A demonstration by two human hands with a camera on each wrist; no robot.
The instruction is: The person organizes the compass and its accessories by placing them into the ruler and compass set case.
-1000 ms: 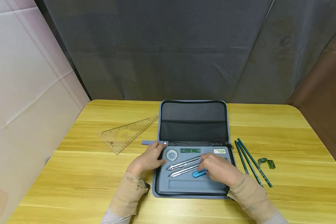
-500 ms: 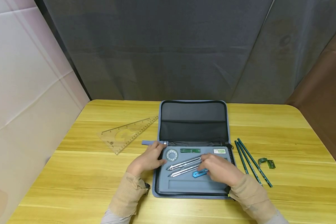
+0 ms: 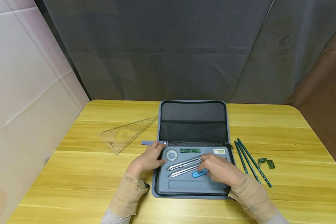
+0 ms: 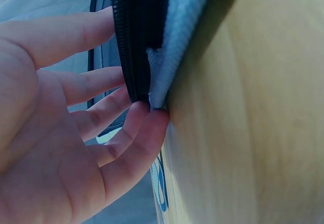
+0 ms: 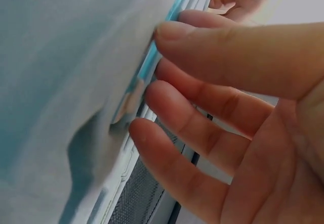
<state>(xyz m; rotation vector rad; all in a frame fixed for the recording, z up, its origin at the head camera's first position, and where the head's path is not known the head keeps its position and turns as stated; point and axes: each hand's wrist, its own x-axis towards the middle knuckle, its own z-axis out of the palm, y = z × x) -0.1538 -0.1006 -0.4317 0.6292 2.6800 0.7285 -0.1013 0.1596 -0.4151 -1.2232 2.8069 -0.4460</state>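
Observation:
An unzipped blue-grey case (image 3: 191, 196) lies spread on the table, with a grey moulded tray (image 3: 163, 183) inside. My right hand (image 3: 219, 168) is over the tray's right half, thumb and fingertips pinching a slim blue item (image 3: 198, 173) with an angled end. Its kind is unclear and the hand covers its right part. Two silver compasses (image 3: 182, 163) lie beside it, their right ends behind the fingers. My left hand (image 3: 149, 156) rests at the case's left edge. In the left wrist view its nearly straight fingers (image 4: 136, 143) touch the zipped rim (image 4: 132, 42).
The tray also holds a white ring (image 3: 172, 155), a green slim piece (image 3: 190, 151) and a white eraser (image 3: 219, 151). A transparent set square (image 3: 123, 144) lies left of the case. Several green pencils (image 3: 250, 160) and a small green sharpener (image 3: 271, 164) lie right.
The visible end of the blue item has shifted very slightly left, and my right wrist has moved slightly. My left hand has stayed in place.

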